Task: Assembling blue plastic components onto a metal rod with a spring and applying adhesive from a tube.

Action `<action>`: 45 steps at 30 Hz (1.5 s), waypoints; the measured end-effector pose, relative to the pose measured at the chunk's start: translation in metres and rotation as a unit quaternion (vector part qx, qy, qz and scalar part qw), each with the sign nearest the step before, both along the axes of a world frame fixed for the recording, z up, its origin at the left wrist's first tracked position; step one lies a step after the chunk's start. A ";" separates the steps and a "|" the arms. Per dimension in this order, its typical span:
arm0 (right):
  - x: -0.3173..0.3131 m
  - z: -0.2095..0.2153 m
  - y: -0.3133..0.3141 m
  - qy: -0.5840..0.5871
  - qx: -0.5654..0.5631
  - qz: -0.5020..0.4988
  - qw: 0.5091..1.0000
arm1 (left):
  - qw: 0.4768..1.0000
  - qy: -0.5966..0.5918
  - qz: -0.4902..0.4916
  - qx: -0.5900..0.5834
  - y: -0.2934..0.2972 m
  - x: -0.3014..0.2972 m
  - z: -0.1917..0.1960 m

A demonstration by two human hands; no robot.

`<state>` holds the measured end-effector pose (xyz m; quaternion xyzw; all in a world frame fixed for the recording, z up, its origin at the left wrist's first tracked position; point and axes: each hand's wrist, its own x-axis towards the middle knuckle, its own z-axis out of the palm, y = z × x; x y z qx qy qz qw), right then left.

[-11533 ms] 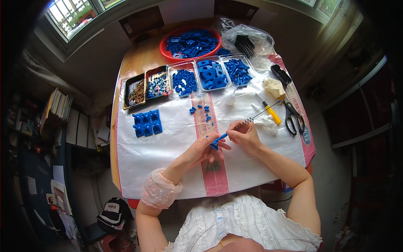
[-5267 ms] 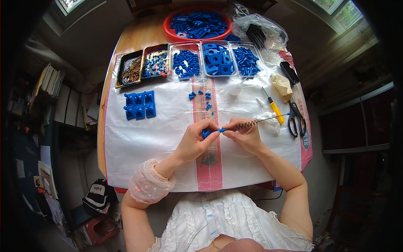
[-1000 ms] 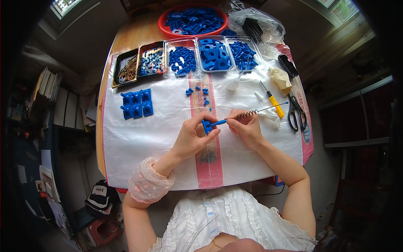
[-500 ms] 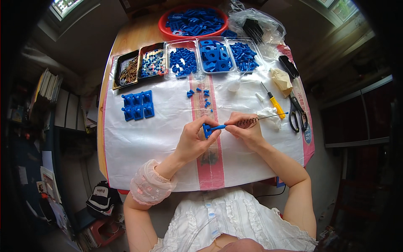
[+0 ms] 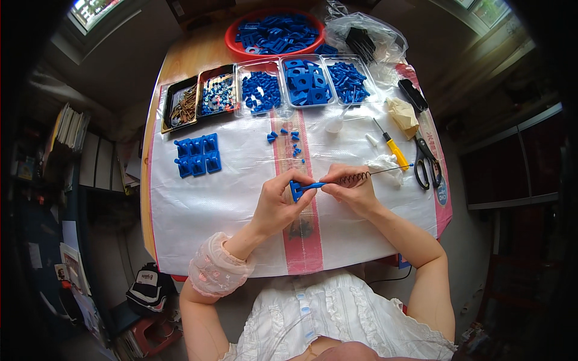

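My left hand [image 5: 278,201] is closed around a blue plastic part [image 5: 295,191] with a flat base and a narrow stem pointing right. At the stem's tip, the fingers of my right hand [image 5: 356,195] pinch the end of a dark coil spring [image 5: 363,177]. Fingertips hide how stem and spring meet. From the coil a thin straight wire [image 5: 388,170] runs out to the right, tipped with a small blue bead. Beyond my hands, several small blue plastic pieces [image 5: 295,152] lie loose on the white sheet [image 5: 235,198].
At left stand grouped blue base parts [image 5: 197,156]. Trays hold screws [image 5: 185,108], small nuts [image 5: 218,96] and blue pieces [image 5: 262,90]. Behind them is a red basin [image 5: 230,42]. A yellow-handled screwdriver [image 5: 394,153], scissors [image 5: 426,165] and crumpled tissue [image 5: 385,165] lie at right.
Both hands keep their grip in nearly the same place. The wire's blue tip sits slightly lower than before, and the whole view has shifted a little.
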<state>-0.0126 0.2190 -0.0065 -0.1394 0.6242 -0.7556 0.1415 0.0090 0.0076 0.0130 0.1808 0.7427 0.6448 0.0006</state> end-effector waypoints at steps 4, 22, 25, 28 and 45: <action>0.001 0.000 -0.001 0.003 -0.004 -0.004 1.000 | 1.000 0.011 0.002 0.001 0.000 0.000 -0.002; 0.003 -0.001 -0.001 -0.017 0.001 0.000 1.000 | 1.000 -0.005 -0.008 0.004 0.000 0.001 -0.005; 0.003 -0.003 -0.002 -0.025 -0.010 -0.004 1.000 | 0.999 -0.046 -0.010 0.011 0.000 0.002 -0.006; 0.003 -0.003 -0.003 -0.032 -0.015 -0.007 0.999 | 0.991 -0.120 -0.022 0.057 0.001 0.003 -0.008; 0.003 -0.002 -0.003 -0.044 -0.011 -0.006 0.999 | 0.982 -0.161 -0.034 0.094 0.001 0.004 -0.012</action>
